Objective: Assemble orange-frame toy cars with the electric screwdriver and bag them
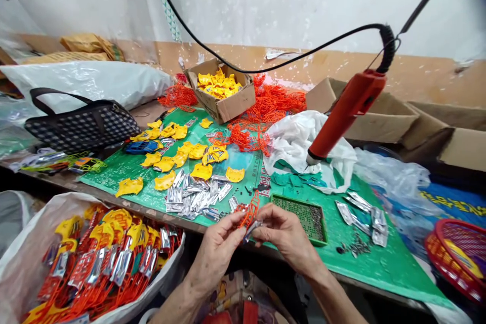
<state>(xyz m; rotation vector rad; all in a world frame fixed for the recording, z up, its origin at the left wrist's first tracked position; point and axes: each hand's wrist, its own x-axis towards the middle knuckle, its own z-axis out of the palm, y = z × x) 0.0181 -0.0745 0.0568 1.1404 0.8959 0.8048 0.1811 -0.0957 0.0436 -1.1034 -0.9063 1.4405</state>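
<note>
Assembling small plastic-and-foil-bright parts by hand; work judged partway along. Left hand [222, 240]: thumb and fingers closed in a pinch on an orange lattice frame [251, 206]. Right hand [286, 230]: fingers bent, fingertips pinched on a small silvery piece [252, 231] just beside the frame. Both parts are held over the near edge of the tabletop [395, 268]. Whether the two are joined: cannot tell, fingers cover the contact.

Done, as far as visible: white sack [18, 258] at left, well filled with combined pieces [125, 248] showing yellow, silver and orange together; taken as finished or nearly so. Left: loose yellow shells [197, 151], a silver pile [195, 197], a tangled orange heap [279, 101], and more yellow parts [218, 81] in a cardboard box [237, 110]. Stock appears ample. Red power driver [343, 119] hangs from its cord, in neither hand.

Materials: yellow shells curved, thin-walled, glossy, plastic-looking. Orange frames open, spindly; judged likely to snag on one another. Silver pieces flat, elongated, mirror-like. Green tray [324, 225] shallow and rectangular, with small dark grains inside; dark screw-like bits [359, 248] lie loose beyond its right side. Tabletop covering green, smooth, shiny. White plastic bag [296, 136] crumpled, soft-looking.
</note>
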